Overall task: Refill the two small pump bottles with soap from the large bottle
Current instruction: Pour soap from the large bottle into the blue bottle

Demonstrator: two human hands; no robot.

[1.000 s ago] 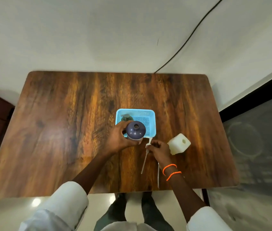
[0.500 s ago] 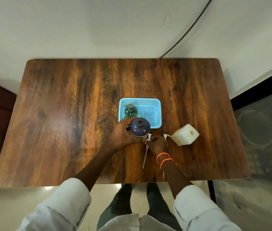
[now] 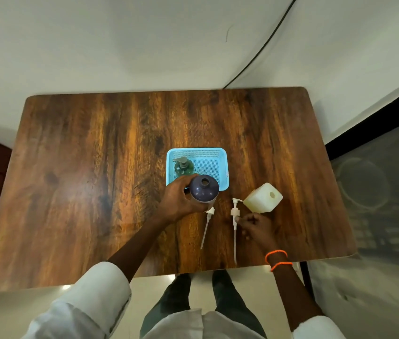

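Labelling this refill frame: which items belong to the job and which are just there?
Job:
- purple bottle, open, gripped by left hand
- green pump bottle in the blue basket
- white jug, uncapped
- two loose pumps, left pump, right pump at the right hand

Just there:
- black cable on the wall
- orange wrist bands

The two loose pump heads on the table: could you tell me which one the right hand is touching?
The right hand touches the pump head beside the white bottle; the other pump lies by the left hand.
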